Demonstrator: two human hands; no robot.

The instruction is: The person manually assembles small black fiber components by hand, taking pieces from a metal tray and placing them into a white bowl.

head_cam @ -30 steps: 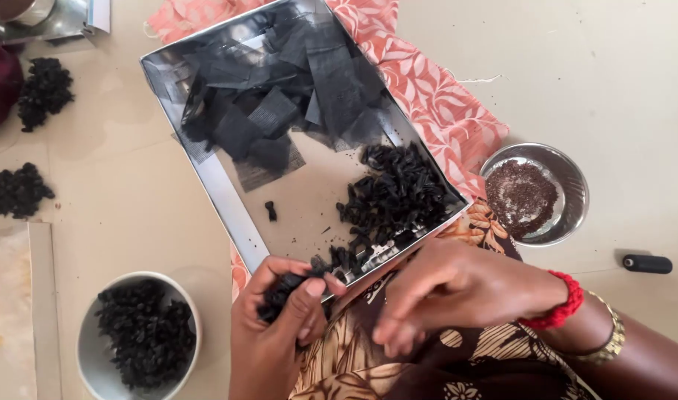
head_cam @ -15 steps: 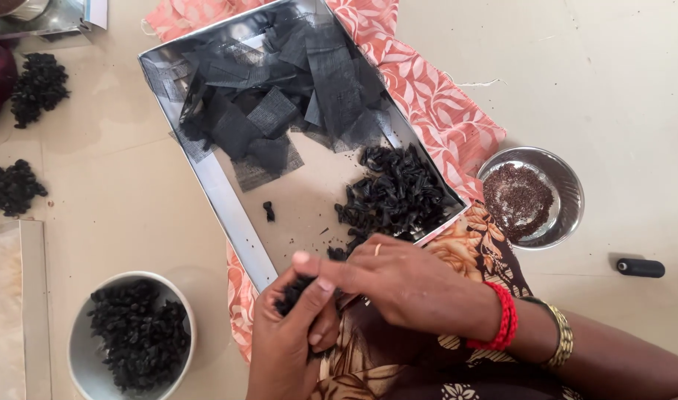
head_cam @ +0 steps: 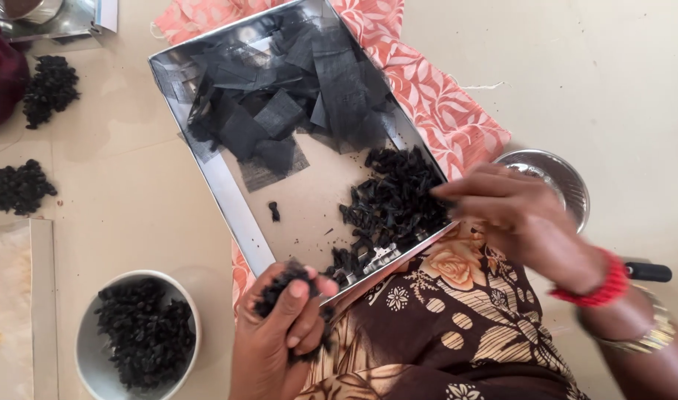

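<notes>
Over the metal tray (head_cam: 228,196), left hand (head_cam: 280,333) clutching black pieces (head_cam: 283,285).

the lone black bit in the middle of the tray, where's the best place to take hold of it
Pinch the lone black piece across its narrow waist, coming straight down from above. It lies flat on the bare tray floor, apart from the heap of black pieces and the dark fabric squares, so fingertips have room either side. The right hand is nearer; the left hand already holds a bundle.
</notes>
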